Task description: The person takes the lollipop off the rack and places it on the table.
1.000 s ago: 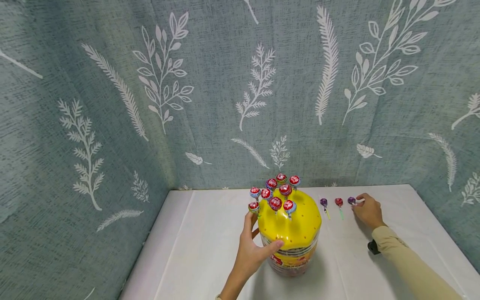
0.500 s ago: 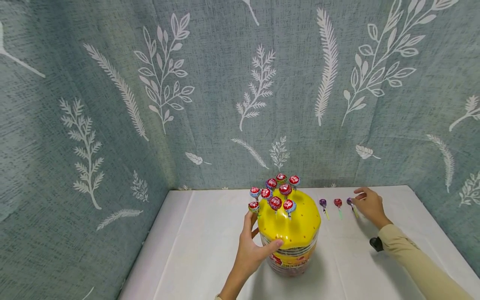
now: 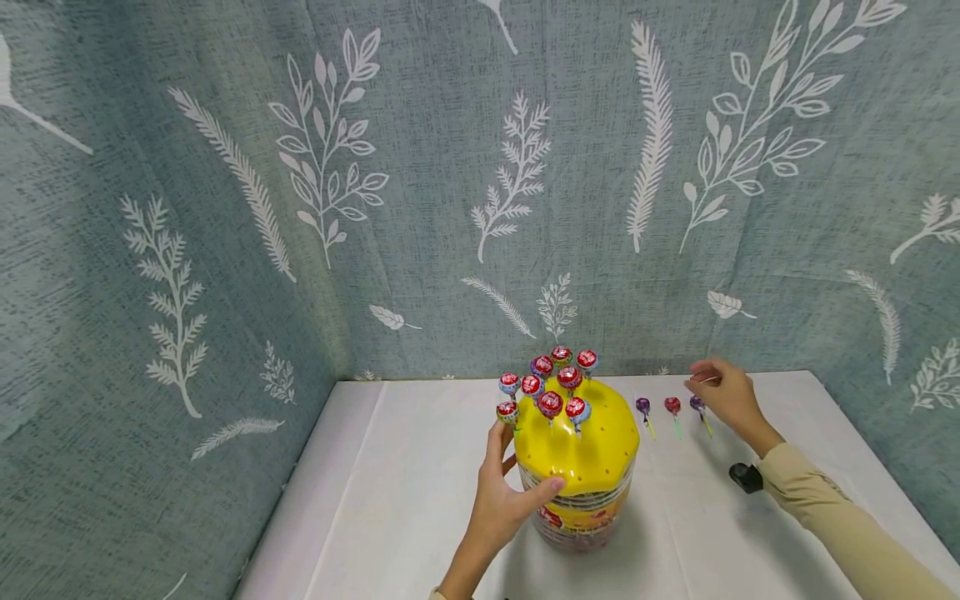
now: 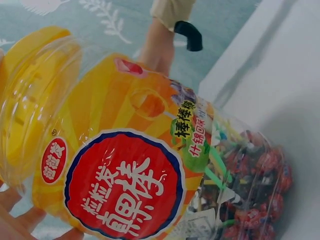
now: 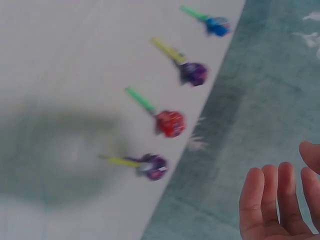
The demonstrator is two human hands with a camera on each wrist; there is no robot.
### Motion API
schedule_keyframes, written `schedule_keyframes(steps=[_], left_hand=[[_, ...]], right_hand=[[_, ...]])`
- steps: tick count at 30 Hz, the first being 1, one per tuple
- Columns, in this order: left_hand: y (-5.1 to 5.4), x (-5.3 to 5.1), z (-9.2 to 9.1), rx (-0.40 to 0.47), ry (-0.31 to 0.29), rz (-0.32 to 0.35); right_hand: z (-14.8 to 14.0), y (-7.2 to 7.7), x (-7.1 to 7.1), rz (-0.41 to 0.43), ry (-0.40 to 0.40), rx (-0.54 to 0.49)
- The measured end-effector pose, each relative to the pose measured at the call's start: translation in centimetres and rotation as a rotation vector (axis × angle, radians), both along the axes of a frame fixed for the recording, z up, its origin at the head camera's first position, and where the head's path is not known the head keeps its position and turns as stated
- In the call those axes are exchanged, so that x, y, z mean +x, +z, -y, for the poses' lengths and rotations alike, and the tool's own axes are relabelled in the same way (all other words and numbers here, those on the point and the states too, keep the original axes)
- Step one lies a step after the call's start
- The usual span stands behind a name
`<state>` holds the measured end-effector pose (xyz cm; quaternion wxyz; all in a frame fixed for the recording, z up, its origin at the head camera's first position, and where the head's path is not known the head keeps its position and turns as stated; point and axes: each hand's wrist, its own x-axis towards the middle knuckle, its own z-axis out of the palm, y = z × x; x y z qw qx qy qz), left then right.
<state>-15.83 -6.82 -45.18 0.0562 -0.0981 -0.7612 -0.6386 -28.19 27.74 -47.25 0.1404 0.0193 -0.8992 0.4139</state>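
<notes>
Left hand (image 3: 510,500) gripping the top of a clear jar (image 3: 581,537), with thumb on the near rim of the yellow lid (image 3: 607,450) and fingers around its left side. Jar upright on the white desk (image 3: 420,483), just to the right of the left hand. Between and beyond the two hands, in the lid: nine standing lollipops (image 3: 550,404) with mostly red tops, clustered toward the far left part, and small holes along the rim. Beside the left hand, in its wrist view: an orange and yellow label (image 4: 125,105) with a round red emblem (image 4: 125,185), and wrapped candies (image 4: 260,200) behind the clear wall near the base.

Right hand (image 3: 727,396) raised over the right end of a row on the desk, fingers relaxed, loosely extended and free of any object. In the row, from the jar toward the right hand: a purple lollipop (image 5: 155,167), a red lollipop (image 5: 170,123), a second purple lollipop (image 5: 194,73) and a blue lollipop (image 5: 218,25), the last hidden in the head view. Near the right wrist, a small black piece (image 3: 746,477) and a beige sleeve (image 3: 817,504); beyond both hands, a grey-green leaf-patterned cloth (image 3: 435,208)
</notes>
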Motion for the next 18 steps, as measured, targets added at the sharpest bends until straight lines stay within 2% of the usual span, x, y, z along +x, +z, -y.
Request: schedule_keyframes(steps=[11,18], left_hand=[[0.0,0.2,0.0,0.013,0.013,0.013],[0.2,0.2,-0.1,0.015,0.007,0.004]], right_hand=[[2.7,3.1,1.5,-0.085,0.118,-0.041],[4.3,5.6,2.7,-0.092,0.181,-0.089]])
